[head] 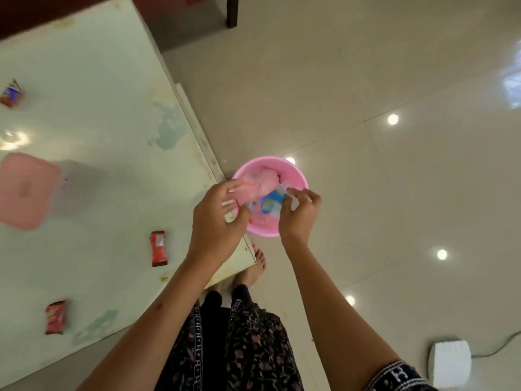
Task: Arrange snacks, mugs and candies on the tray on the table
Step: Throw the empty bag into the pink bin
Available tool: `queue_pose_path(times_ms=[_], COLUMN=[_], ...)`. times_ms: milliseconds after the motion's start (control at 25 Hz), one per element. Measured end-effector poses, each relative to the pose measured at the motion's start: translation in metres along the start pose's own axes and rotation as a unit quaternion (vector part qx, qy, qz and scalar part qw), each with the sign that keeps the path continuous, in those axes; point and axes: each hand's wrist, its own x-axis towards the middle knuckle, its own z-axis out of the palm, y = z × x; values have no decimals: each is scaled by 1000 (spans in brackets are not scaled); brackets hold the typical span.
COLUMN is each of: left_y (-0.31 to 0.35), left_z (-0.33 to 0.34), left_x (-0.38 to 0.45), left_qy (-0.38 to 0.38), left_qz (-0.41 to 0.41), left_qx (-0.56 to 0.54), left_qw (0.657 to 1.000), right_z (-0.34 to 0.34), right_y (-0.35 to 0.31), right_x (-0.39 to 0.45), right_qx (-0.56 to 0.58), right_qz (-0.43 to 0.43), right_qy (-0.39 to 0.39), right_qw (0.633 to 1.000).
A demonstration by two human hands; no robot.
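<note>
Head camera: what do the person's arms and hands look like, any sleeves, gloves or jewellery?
Both forearms are bare, with no gloves, watch or bangles showing on the left hand or the right hand. A dark sleeve with a white woven pattern covers the right upper arm. The left sleeve is out of frame. Motion blur hides any rings on the fingers.

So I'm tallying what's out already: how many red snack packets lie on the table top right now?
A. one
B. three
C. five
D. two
B: three red snack packets lie apart on the table: one at the far left edge, one near the middle, one nearer the person.
</note>
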Motion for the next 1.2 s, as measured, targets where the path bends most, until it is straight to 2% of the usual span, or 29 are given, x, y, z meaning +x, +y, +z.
queue_pose_path(times_ms=[200, 240, 320, 400, 480, 680, 920, 1200], left_y=[-6, -6, -7, -8, -12, -14, 7, 59], left_z=[16, 16, 12, 6, -1, -14, -40, -116], left_x=[22, 25, 27, 28, 25, 17, -12, -74], left_qy=[18, 28, 47, 56, 59, 64, 39, 67], left_qz=[-23, -22, -20, -24, -32, -49, -67, -57], left_qx=[-56, -70, -87, -88, -92, -107, -102, -72], left_qw=[998, 997, 995, 994, 994, 991, 992, 994], right_z=[45, 54, 69, 73, 70, 45, -6, -61], right_y=[25, 30, 41, 49, 47, 6, -67, -140], right_x=[34, 39, 50, 59, 65, 47, -24, -137], right_qx=[-38, -65, -140, -210, -227, -164, -114, 38], right_qz=[-34, -47, -35, 4, 3, -38, -47, -98], right_qy=[-4, -29, -152, -286, -326, -197, -169, -133], right_qw=[999, 996, 978, 935, 918, 966, 978, 985])
